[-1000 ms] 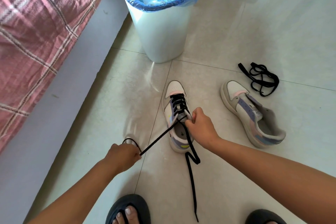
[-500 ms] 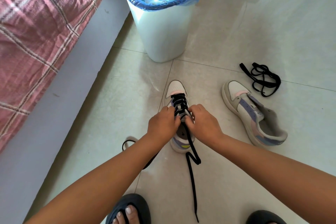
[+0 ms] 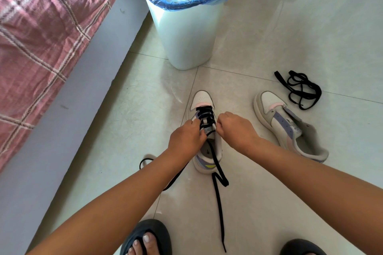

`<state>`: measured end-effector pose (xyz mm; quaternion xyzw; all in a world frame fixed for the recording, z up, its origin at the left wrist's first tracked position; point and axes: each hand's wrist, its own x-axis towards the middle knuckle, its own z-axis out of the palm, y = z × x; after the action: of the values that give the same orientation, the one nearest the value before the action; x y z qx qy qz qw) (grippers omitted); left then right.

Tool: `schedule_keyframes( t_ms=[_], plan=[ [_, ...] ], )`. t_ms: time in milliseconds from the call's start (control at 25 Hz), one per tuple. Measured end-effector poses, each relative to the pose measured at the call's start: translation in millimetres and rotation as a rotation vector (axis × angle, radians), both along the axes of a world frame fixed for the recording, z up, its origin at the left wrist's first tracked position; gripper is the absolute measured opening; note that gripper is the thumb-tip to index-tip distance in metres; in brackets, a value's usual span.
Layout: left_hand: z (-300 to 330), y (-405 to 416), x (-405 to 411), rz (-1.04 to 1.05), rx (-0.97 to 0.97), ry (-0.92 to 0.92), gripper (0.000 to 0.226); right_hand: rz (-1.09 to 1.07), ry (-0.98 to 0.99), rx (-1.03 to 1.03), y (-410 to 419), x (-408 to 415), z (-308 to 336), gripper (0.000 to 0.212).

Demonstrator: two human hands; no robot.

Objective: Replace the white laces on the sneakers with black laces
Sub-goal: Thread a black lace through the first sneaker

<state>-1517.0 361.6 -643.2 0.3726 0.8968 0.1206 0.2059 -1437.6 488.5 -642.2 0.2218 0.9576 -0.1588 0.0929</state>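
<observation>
Both hands, left hand [image 3: 187, 136] and right hand [image 3: 236, 128], pinch the flat black lace [image 3: 217, 174] at the eyelets of the white-and-lilac leather sneaker [image 3: 204, 99] on the pale tiled floor [image 3: 124, 120], each grip clamped on lace

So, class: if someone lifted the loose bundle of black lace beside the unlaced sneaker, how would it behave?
The spare lace would probably flop and sag, since it lies in limp tangled loops on the floor. It looks thin and flat, so likely very light. Its loops cross over each other, so it may snag and come up as a clump.
</observation>
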Motion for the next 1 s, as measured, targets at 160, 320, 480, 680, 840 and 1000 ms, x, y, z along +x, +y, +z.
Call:
schedule_keyframes(
  t_ms=[160, 320, 480, 680, 840, 1000],
  plan=[
    [0.2, 0.5, 1.4, 0.091, 0.057, -0.105, 0.032, 0.002, 0.047, -0.105, 6.8, 4.8, -5.3, 0.02],
    [2.2, 0.8, 2.3, 0.089, 0.061, -0.122, 0.032, 0.402, 0.286, 0.219, 12.9, 15.6, -5.4, 0.017],
    [1.7, 1.8, 3.9, 0.073, 0.042, -0.096, 0.032, 0.502, 0.29, 0.212, 16.7, 18.6, -1.3, 0.018],
    [-0.1, -1.3, -1.4, -0.023, 0.065, -0.049, 0.032, 0.165, 0.203, -0.128, 12.9, 17.0, -6.2, 0.018],
    [-3.4, -1.7, -1.5, -0.117, 0.128, 0.082, 0.027, 0.006, 0.226, -0.268, 6.4, 12.2, -5.2, 0.017],
    [-7.6, 8.3, -3.0, -0.166, 0.053, 0.159, 0.026, -0.188, 0.231, -0.351, 0.5, 10.0, -8.9, 0.013]
  ],
)
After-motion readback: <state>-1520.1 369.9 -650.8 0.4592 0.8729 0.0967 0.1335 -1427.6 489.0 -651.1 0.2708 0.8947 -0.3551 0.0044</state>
